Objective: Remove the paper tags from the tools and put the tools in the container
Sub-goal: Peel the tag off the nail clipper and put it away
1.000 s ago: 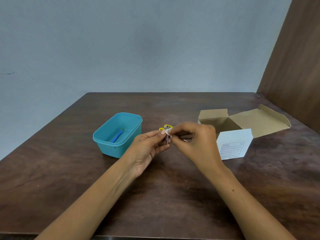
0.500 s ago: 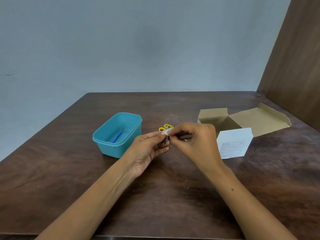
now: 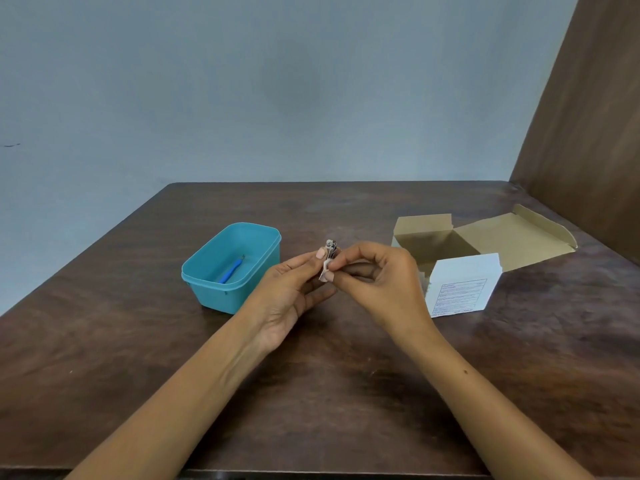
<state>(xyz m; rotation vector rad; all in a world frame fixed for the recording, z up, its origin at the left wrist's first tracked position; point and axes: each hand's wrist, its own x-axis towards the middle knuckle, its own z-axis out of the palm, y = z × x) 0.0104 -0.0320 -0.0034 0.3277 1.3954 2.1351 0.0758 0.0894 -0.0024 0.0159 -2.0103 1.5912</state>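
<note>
1. Yellow loops that showed behind the fingertips a moment ago are now out of sight; the hands have shifted slightly, and a metal end now sticks up above them.
2. On the dark brown wooden bench stands a teal rectangular plastic container, left of the hands, with a slim blue-handled tool already lying inside.
3. Right of the hands sits an open brown cardboard box, and a white printed carton stands just in front of it.
4. The left hand pinches a small silvery metal tool, held upright above the bench between container and box.
5. The right hand has its grip clamped on a small white paper tag on the tool's lower part.
6. I judge the tool light, stiff and a bit slippery, best held by its body, while the thin tag should tear easily, so pull near its attachment.
</note>
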